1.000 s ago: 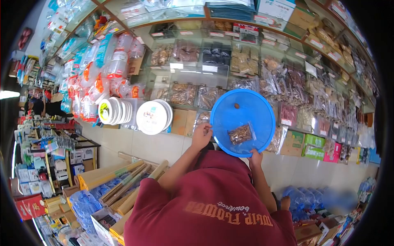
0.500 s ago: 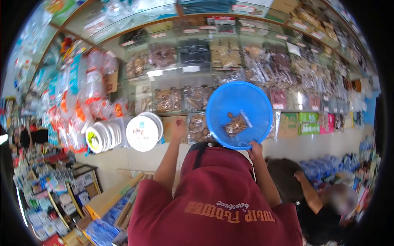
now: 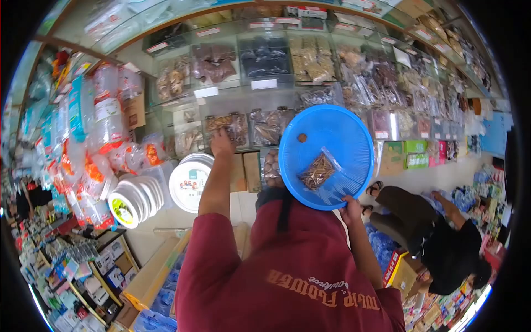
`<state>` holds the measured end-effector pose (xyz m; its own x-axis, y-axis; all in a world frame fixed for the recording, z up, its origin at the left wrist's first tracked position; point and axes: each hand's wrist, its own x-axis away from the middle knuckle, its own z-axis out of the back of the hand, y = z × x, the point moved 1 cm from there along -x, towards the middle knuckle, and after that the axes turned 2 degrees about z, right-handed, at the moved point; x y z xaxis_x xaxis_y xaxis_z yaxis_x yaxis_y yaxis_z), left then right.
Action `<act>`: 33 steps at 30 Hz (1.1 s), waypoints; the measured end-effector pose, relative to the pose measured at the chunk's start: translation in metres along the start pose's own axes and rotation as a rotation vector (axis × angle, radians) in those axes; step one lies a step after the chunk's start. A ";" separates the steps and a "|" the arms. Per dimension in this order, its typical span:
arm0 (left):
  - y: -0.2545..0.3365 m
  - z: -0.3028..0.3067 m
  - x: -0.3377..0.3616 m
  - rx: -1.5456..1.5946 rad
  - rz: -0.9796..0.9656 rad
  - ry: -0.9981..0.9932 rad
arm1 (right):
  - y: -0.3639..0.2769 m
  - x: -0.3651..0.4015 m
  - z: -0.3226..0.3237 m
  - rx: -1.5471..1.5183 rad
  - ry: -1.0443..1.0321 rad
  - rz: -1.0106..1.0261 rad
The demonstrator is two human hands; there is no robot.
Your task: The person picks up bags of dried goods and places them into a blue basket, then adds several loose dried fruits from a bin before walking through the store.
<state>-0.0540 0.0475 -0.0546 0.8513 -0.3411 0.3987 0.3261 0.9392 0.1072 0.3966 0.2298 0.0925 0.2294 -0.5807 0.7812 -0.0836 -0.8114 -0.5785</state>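
My right hand (image 3: 350, 211) is closed on the near rim of a blue plastic basket (image 3: 354, 160), which is tilted so its inside shows. In it lie a clear bag of brown dried pieces (image 3: 318, 171) and a small round brown item (image 3: 302, 138). My left hand (image 3: 222, 144) reaches forward over a shelf compartment, its fingers apart at the front of bagged brown dried goods (image 3: 238, 130). Whether the fingertips touch a bag is hard to make out. A bag of round brown items (image 3: 272, 169) is partly hidden behind the basket.
White round tubs (image 3: 188, 185) and stacked white lids (image 3: 127, 207) stand at left, beside wrapped plastic bottles (image 3: 108, 122). Glass-divided shelves of packets run across the front. At right, another person in black (image 3: 451, 254) bends near a yellow carton (image 3: 406, 271).
My left hand has moved forward and left from the shelf's front edge to the bagged goods. The round item has shifted inside the basket. The other person has moved.
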 end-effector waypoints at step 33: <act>0.066 0.086 0.172 1.082 -0.226 0.191 | 0.000 -0.015 0.008 0.241 -0.036 0.143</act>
<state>0.0787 0.0542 0.0994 0.8974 -0.4206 0.1334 0.0315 0.3627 0.9314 0.4009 0.2397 0.0789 0.2665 -0.6818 0.6812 0.1145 -0.6794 -0.7248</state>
